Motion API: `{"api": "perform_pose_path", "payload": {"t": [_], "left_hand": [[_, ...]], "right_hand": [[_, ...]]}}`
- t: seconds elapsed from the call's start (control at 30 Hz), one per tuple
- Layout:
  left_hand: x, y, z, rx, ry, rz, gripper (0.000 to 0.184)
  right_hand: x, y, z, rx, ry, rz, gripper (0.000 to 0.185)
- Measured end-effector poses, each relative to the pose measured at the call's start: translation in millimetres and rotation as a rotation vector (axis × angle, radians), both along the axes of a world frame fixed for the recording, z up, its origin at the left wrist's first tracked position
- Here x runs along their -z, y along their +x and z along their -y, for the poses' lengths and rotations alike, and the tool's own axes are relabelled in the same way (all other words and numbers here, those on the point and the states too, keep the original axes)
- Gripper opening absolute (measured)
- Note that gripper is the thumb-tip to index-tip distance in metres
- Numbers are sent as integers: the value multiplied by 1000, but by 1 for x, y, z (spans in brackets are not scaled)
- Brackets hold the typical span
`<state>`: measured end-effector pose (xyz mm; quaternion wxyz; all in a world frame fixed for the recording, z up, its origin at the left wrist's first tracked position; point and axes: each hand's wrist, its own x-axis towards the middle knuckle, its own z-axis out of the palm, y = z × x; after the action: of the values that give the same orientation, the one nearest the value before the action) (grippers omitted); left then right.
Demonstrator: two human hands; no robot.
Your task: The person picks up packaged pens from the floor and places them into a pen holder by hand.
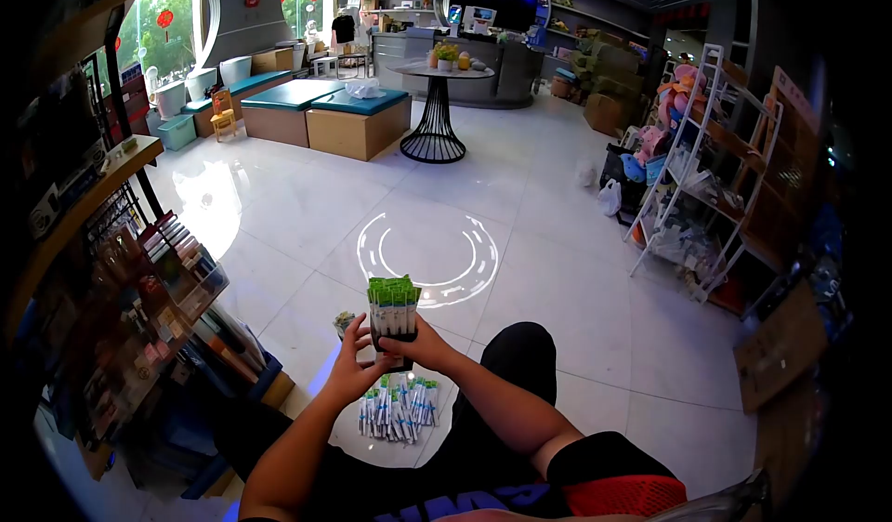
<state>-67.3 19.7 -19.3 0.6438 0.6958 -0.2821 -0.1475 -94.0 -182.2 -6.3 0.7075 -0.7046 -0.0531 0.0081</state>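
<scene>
Between my two hands is a dark holder (394, 362) packed with upright white packets with green tops (394, 303). My left hand (353, 359) wraps the holder's left side, fingers bent against it. My right hand (423, 345) closes on its right side, with the thumb across the front. Below the holder, a pile of similar slim white, blue and green packets (398, 410) lies on the floor between my legs. A small greenish item (344, 322) shows on the floor just beyond my left hand; what it is cannot be made out.
Shelves with boxed goods (167, 280) stand close on the left. A white ladder rack (683, 169) with plush toys and bags is on the right, near leaning cardboard (780, 345). Ahead are a round table (441, 70) and teal-topped benches (358, 104).
</scene>
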Motion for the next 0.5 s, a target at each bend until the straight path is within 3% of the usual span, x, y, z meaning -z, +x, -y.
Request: {"api": "perform_pose_path", "payload": {"t": [0.2, 0.5], "left_hand": [[20, 9, -2, -28, 89, 21, 95], [15, 11, -1, 17, 43, -142, 91]], "right_hand": [[5, 4, 3, 152, 40, -4, 70], [-5, 1, 3, 133, 67, -35, 64]]}}
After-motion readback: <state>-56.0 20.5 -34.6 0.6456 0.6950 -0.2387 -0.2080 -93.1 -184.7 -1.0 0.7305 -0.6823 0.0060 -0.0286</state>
